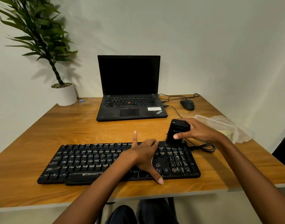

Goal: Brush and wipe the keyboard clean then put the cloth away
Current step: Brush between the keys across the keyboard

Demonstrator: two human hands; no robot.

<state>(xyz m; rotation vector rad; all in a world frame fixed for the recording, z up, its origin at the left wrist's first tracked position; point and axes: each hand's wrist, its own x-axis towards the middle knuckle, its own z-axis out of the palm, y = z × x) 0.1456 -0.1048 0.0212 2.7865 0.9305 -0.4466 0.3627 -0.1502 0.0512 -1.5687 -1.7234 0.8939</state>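
The keyboard (83,160) is laid flat near the front edge of the bench (57,126). It is pinned by the left grip (143,156), which is spread open across the keys right of centre, thumb at the front edge and one finger reaching past the back edge. This is presumably done so that the board is not shoved about under brushing. A stubby black brush (175,131) is clasped by the right grip (198,131), thumb in front and fingers wrapped behind. It is stood upright with its lower end set on the keyboard's far right corner, so the brushing seems to be worked from that corner. A clear plastic box (232,126) is kept just beyond the right grip; something pale inside it, possibly the cloth (225,133), is not yet taken up, so wiping is judged still to come.
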